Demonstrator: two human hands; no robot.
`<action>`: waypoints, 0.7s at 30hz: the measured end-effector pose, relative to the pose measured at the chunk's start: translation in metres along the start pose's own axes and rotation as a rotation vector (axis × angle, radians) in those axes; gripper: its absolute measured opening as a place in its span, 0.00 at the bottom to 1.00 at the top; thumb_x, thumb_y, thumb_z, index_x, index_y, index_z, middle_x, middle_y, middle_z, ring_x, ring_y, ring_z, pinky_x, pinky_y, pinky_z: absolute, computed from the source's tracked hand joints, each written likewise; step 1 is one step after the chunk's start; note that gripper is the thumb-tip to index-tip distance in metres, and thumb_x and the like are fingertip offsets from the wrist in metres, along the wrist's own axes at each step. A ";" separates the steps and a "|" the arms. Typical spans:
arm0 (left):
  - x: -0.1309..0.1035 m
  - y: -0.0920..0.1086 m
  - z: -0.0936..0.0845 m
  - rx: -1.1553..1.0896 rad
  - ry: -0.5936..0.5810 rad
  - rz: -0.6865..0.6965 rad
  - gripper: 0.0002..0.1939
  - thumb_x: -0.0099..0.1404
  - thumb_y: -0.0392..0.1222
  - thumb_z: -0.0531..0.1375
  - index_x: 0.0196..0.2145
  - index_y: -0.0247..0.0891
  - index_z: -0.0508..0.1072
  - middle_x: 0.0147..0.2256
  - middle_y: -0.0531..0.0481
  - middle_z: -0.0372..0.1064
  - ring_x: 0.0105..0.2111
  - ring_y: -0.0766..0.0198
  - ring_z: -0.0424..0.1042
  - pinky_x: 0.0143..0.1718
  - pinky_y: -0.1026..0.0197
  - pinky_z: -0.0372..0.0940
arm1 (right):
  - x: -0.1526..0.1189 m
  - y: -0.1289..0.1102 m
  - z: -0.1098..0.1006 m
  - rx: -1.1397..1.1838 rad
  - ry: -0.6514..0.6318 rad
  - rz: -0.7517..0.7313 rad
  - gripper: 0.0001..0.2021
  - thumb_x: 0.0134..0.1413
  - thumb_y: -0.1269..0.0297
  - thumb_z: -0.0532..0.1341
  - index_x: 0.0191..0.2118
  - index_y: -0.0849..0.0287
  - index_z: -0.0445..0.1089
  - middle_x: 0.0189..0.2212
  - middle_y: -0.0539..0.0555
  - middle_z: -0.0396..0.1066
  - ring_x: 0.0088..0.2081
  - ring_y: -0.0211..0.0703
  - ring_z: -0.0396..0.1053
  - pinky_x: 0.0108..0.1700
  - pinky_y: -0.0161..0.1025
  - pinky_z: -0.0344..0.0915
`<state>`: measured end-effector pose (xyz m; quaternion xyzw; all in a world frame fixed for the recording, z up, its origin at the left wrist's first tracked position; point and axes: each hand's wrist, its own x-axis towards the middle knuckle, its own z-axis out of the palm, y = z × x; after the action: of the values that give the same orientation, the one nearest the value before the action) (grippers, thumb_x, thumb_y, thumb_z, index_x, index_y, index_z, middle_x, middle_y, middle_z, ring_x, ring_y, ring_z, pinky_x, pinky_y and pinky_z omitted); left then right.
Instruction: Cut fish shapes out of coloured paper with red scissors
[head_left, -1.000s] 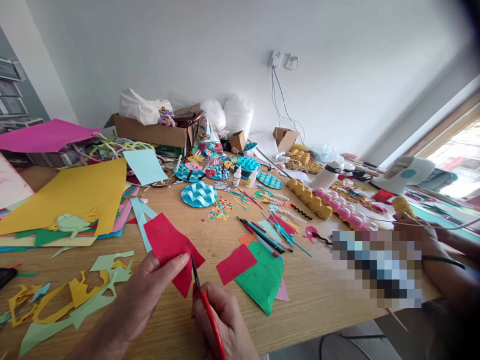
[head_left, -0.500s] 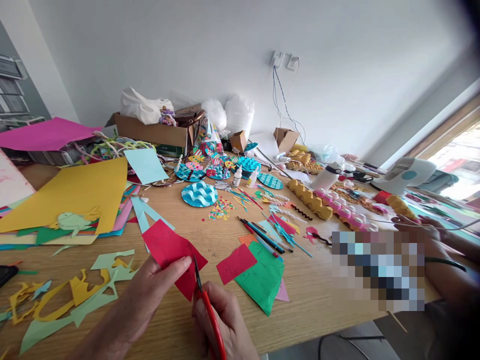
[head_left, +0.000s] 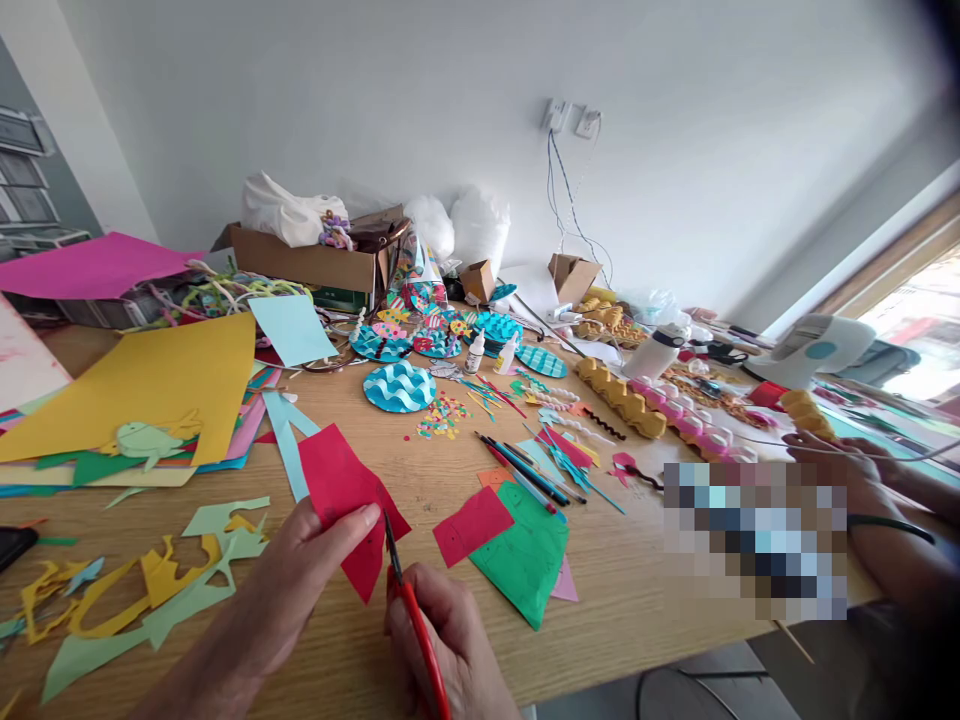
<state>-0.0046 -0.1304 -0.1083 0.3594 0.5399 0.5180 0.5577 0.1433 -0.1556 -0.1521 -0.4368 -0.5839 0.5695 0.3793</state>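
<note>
A sheet of red paper (head_left: 337, 470) with faint drawn lines is pinched in my left hand (head_left: 300, 575), thumb on top. My right hand (head_left: 450, 640) is wrapped round red-handled scissors (head_left: 420, 630), whose dark blades meet the paper's right part near my left thumb. To the right on the table lie another red paper piece (head_left: 472, 525) and a green sheet (head_left: 529, 560) with drawn outlines. Left of my left arm are yellow and pale green paper scraps (head_left: 176, 580).
Several pencils (head_left: 525, 470) and a blue wavy-patterned disc (head_left: 399, 387) lie beyond my hands. Glue bottles (head_left: 475, 352) stand farther back. A large yellow sheet (head_left: 150, 380) covers the left side. Another person's hands (head_left: 840, 460) work at the right, near egg-carton strips (head_left: 622, 398).
My left hand has turned the red paper slightly, its left edge shifting right and up. The scissor blades look closer together and still touch the sheet.
</note>
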 end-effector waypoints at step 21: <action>-0.002 0.006 0.006 -0.083 -0.023 0.018 0.05 0.46 0.41 0.68 0.20 0.40 0.75 0.21 0.57 0.74 0.26 0.63 0.67 0.28 0.64 0.62 | 0.000 -0.002 0.000 -0.083 -0.001 -0.092 0.29 0.55 0.35 0.52 0.20 0.57 0.55 0.16 0.45 0.50 0.20 0.33 0.50 0.20 0.31 0.46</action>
<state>-0.0001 -0.1298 -0.1008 0.3467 0.5085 0.5406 0.5736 0.1431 -0.1552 -0.1499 -0.4248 -0.6266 0.5269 0.3863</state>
